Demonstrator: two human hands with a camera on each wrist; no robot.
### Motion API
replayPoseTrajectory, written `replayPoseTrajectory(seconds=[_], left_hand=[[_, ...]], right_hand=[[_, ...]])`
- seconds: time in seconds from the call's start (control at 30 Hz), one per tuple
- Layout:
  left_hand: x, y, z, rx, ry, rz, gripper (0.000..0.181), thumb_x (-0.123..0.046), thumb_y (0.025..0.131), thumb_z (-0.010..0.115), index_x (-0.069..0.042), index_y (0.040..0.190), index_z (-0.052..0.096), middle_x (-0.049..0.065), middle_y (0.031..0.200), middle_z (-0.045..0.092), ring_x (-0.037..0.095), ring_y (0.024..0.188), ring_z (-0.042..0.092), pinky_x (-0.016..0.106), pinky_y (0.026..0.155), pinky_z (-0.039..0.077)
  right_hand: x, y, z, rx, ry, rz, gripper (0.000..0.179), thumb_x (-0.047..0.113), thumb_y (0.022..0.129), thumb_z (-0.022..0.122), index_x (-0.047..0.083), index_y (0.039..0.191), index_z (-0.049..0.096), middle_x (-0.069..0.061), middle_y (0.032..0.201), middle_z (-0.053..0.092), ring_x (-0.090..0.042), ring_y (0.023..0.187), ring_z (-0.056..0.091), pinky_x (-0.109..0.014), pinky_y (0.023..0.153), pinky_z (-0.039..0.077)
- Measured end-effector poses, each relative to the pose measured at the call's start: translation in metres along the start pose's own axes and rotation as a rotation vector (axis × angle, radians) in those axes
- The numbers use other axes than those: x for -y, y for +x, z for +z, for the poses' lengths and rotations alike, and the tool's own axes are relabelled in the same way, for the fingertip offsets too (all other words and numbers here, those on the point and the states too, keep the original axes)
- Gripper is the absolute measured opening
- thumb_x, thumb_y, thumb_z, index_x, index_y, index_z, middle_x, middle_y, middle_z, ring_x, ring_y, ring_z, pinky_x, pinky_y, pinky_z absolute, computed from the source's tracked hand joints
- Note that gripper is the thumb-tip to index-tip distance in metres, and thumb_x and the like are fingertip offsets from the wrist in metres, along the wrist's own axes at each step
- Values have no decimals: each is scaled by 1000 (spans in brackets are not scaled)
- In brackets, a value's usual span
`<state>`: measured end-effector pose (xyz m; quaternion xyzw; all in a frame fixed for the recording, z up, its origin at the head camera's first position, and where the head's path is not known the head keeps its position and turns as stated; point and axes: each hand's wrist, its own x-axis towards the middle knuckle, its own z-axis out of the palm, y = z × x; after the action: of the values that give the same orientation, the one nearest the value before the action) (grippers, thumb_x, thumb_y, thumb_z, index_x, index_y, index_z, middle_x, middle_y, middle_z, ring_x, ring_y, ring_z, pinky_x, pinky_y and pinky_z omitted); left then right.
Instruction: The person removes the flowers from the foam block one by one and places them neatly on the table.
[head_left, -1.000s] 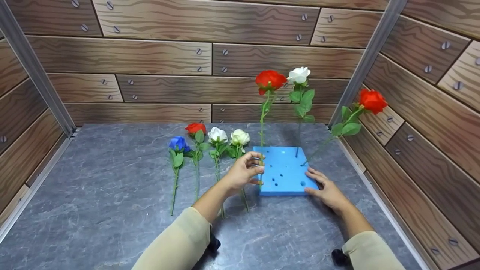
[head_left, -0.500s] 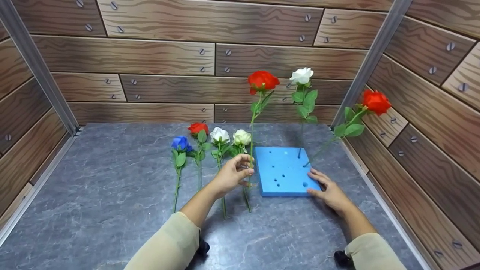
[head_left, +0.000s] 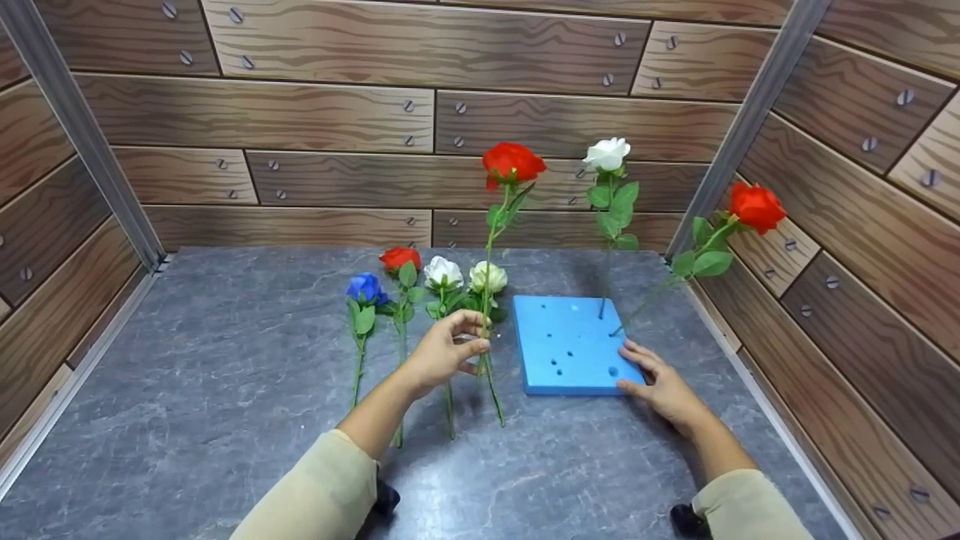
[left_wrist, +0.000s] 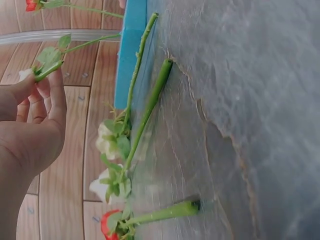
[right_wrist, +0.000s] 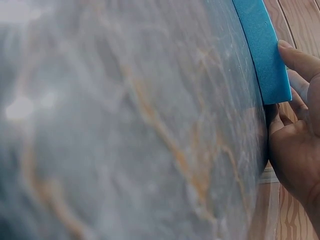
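My left hand (head_left: 442, 352) pinches the stem of an upright red rose (head_left: 513, 162) between thumb and fingers, left of the blue foam block (head_left: 570, 360). In the left wrist view, the lower end of this rose's stem (left_wrist: 48, 71) pokes out past the fingertips. My right hand (head_left: 664, 386) holds the block's front right corner, thumb at the front edge and fingers along the right side. A white rose (head_left: 607, 154) stands in the block, and another red rose (head_left: 757, 208) leans out of it to the right. Several small holes dot the block's top.
Left of the block lie a blue rose (head_left: 365, 288), a red rose (head_left: 400, 259), a white rose (head_left: 443, 272) and a cream rose (head_left: 488, 277), stems toward me. Wood-patterned walls (head_left: 322, 176) enclose the grey marbled table (head_left: 247, 360).
My left hand has carried the upright red rose leftward, from over the block's left edge to beside it, above the lying cream rose. The right hand stays at the block's corner.
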<state>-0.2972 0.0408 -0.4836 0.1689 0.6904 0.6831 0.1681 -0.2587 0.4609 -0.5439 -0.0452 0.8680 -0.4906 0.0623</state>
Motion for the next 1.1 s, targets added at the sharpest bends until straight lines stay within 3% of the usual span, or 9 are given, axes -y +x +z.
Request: replayPoseTrajectory(seconds=[0.17, 0.3, 0.57, 0.77, 0.97, 1.1], left_hand=[[0, -10, -2, -47, 6, -22, 35, -3, 105, 68, -5, 139, 60, 16, 127, 65, 26, 109, 71, 32, 74, 68], [1, -17, -7, -99, 4, -45, 36, -4, 105, 69, -5, 139, 59, 12, 123, 64, 26, 109, 71, 31, 73, 67], [5, -29, -28, -200, 23, -72, 38, -2, 104, 70, -5, 141, 62, 18, 129, 64, 26, 107, 72, 36, 73, 68], [4, -38, -41, -218, 79, -77, 40, 1, 102, 71, -4, 141, 63, 17, 125, 67, 37, 113, 73, 37, 74, 69], [6, -48, -52, -219, 118, -100, 43, -2, 101, 74, -8, 143, 65, 24, 133, 67, 32, 109, 74, 37, 73, 70], [5, -55, -59, -236, 111, -116, 43, -3, 101, 75, -9, 143, 67, 22, 133, 68, 34, 110, 75, 36, 70, 69]], right_hand=[[-1, 0, 0, -5, -2, -6, 77, 23, 101, 78, 3, 166, 41, -17, 182, 19, -43, 170, 8, 10, 105, 21], [-2, 1, 0, -11, 1, -9, 77, 22, 101, 79, 2, 165, 42, -18, 181, 20, -43, 170, 8, 10, 105, 21], [-2, 1, 0, -8, -3, -8, 77, 23, 101, 79, 3, 165, 42, -18, 182, 19, -44, 170, 7, 10, 105, 20], [0, 1, 0, -3, -1, 12, 78, 24, 101, 79, 3, 166, 40, -17, 182, 18, -42, 171, 6, 9, 107, 21], [-1, 2, 1, -9, -1, 1, 77, 22, 101, 79, 2, 165, 42, -17, 181, 21, -43, 170, 7, 11, 103, 19], [-2, 2, -1, -11, -3, -4, 76, 21, 101, 79, 3, 165, 43, -17, 181, 21, -43, 170, 7, 11, 103, 19]])
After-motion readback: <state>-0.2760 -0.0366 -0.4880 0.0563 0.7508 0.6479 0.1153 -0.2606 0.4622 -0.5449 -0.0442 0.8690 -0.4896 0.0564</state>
